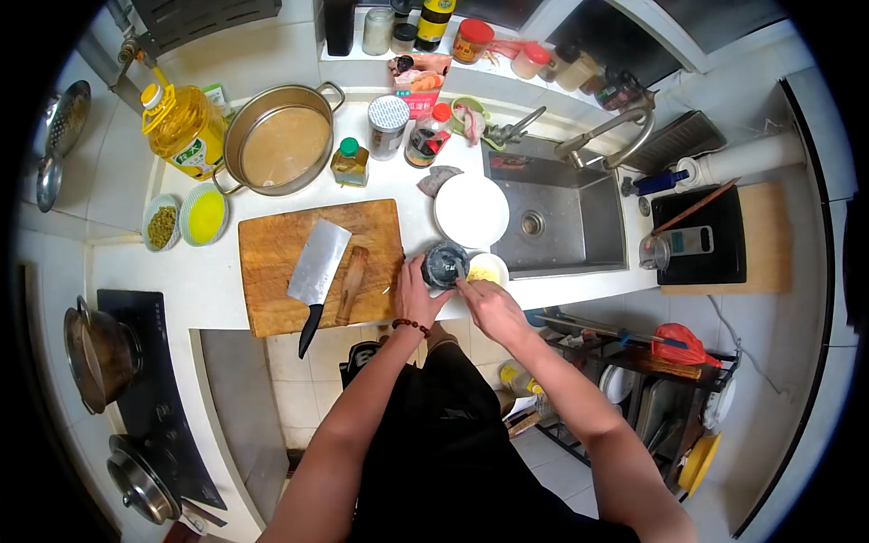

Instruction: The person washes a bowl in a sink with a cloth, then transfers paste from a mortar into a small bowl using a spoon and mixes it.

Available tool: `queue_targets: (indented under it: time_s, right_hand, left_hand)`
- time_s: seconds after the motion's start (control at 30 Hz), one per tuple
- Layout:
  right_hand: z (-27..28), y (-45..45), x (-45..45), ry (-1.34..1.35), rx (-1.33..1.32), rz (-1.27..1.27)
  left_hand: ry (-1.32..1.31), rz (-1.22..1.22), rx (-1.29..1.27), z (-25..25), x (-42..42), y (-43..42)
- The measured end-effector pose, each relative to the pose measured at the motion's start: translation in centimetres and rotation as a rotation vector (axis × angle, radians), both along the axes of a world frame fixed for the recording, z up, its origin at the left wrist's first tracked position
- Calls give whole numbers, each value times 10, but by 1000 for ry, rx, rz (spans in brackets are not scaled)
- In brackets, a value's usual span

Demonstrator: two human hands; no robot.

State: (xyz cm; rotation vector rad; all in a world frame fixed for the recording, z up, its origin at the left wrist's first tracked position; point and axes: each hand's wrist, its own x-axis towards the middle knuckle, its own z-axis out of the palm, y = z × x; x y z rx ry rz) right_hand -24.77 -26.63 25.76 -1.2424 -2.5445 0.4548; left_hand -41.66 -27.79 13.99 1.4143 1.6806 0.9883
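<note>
My left hand (pixel 416 294) is wrapped against the side of a small dark bowl (pixel 444 264) at the counter's front edge. My right hand (pixel 489 309) is closed on a thin utensil whose tip reaches the bowl's right rim; its kind is hard to make out. Bits of pale food show inside the dark bowl. Just behind my right hand sits a small white bowl (pixel 491 265) with yellowish chopped food. To the left, a cleaver (pixel 320 261) and a short wooden pestle-like stick (pixel 353 286) lie on the wooden cutting board (pixel 262 262). A white plate (pixel 471 211) rests beyond the dark bowl.
A steel sink (pixel 579 217) with a faucet (pixel 625 136) lies right. A large pot (pixel 281 140), an oil jug (pixel 181 127) and jars line the back. Two small bowls, one with yellow liquid (pixel 207 217), stand left. A stove (pixel 149 362) is at far left.
</note>
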Motion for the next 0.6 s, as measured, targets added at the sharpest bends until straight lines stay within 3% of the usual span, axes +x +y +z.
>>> queue_targets:
  time_s: [0.07, 0.2, 0.27, 0.37, 0.47, 0.6]
  right_hand:
    - [-3, -5, 2, -180, -101, 65]
    - [2, -12, -5, -155, -141, 31]
    - [3, -11, -6, -81, -34, 19]
    - [1, -12, -3, -80, -6, 22]
    - [22, -19, -5, 45, 12, -3]
    - [27, -22, 1, 103, 58, -97]
  left_hand:
    - [40, -6, 41, -6, -6, 9]
    - [-79, -230, 47, 2, -25, 32]
    - [-95, -316, 45, 2, -26, 33]
    - [-99, -270, 41, -3, -17, 26]
    - [97, 76, 69, -12, 5, 13]
    - [186, 67, -52, 19, -3, 11]
